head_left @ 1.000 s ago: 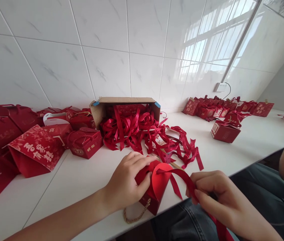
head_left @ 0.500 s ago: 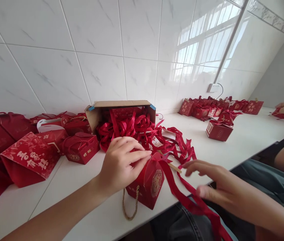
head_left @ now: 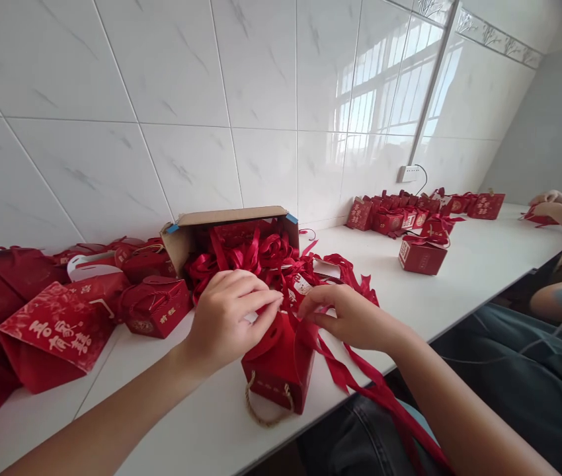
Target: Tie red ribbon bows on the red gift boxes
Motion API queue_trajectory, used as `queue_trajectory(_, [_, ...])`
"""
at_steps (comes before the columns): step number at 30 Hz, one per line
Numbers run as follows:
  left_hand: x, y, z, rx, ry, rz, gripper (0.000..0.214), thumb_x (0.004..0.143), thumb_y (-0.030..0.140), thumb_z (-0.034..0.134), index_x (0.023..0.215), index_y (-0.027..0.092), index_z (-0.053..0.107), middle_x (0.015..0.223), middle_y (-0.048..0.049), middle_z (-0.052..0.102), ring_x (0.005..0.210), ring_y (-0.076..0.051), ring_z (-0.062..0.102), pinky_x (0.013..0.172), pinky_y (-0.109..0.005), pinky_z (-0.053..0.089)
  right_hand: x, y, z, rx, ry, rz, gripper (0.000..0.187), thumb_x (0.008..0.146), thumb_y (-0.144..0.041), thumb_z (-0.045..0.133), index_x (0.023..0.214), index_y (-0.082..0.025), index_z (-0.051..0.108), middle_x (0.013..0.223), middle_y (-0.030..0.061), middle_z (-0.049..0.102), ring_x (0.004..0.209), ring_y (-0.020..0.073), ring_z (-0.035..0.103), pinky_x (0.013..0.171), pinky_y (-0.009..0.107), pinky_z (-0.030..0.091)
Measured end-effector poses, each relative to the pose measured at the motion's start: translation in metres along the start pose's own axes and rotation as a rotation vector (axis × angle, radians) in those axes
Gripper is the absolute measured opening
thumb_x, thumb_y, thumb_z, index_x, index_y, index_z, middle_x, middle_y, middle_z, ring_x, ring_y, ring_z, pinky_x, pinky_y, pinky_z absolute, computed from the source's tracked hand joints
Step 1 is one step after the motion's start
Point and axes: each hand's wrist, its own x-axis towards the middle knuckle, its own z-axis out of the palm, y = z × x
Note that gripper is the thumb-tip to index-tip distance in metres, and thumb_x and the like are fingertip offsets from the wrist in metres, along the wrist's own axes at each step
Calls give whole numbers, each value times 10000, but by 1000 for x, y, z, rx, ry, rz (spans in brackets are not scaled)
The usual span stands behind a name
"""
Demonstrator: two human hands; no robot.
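Observation:
A small red gift box (head_left: 277,367) with a rope handle stands at the near edge of the white counter (head_left: 201,423). My left hand (head_left: 229,318) rests curled on its top, fingers pressing the flaps. My right hand (head_left: 348,316) pinches a long red ribbon (head_left: 360,390) at the box's top right; the ribbon trails down over the counter edge toward my lap. Behind the box a cardboard carton (head_left: 221,228) lies on its side, spilling a heap of red ribbons (head_left: 256,254).
Red gift bags (head_left: 50,330) and boxes (head_left: 155,305) crowd the left. One red box (head_left: 420,255) stands alone to the right, with a row of red boxes (head_left: 410,210) against the wall. Another person's hands (head_left: 551,208) and knees are at far right.
My right hand has risen from below the counter edge to the box top, carrying the ribbon. The box now stands upright under my left hand. The view has shifted right.

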Motion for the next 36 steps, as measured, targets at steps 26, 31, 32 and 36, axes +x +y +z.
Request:
queue_trajectory(26, [-39, 14, -11, -204, -435, -450, 162, 857, 294, 528, 980, 226, 609, 817, -15, 685, 702, -164, 668, 587, -239, 560, -32, -107, -55, 518, 809, -287, 201, 893, -231, 392, 725, -217, 502, 725, -35, 483, 741, 95, 577, 658, 264, 396])
queue_trajectory(31, [-36, 10, -15, -297, -421, -548, 254, 882, 294, 467, 1117, 225, 534, 763, -3, 681, 667, -163, 666, 574, -231, 534, -13, -72, -7, 630, 591, -67, 151, 838, -338, 507, 751, -216, 485, 569, -55, 373, 462, 64, 335, 452, 222, 292])
queue_trajectory(32, [-36, 8, -16, -322, -435, -592, 280, 890, 305, 453, 1149, 215, 513, 760, -6, 679, 656, -165, 660, 569, -233, 521, -5, -60, 7, 633, 478, 15, 166, 833, -366, 522, 773, -212, 502, 580, -54, 391, 465, 68, 332, 446, 222, 288])
queue_trajectory(36, [-34, -2, -21, -358, -507, -745, 325, 911, 337, 421, 1204, 209, 479, 673, 22, 625, 544, -141, 550, 504, -217, 414, 18, -24, 54, 310, 375, 208, 156, 825, -304, 501, 717, -192, 521, 746, 15, 547, 692, 145, 504, 639, 284, 408])
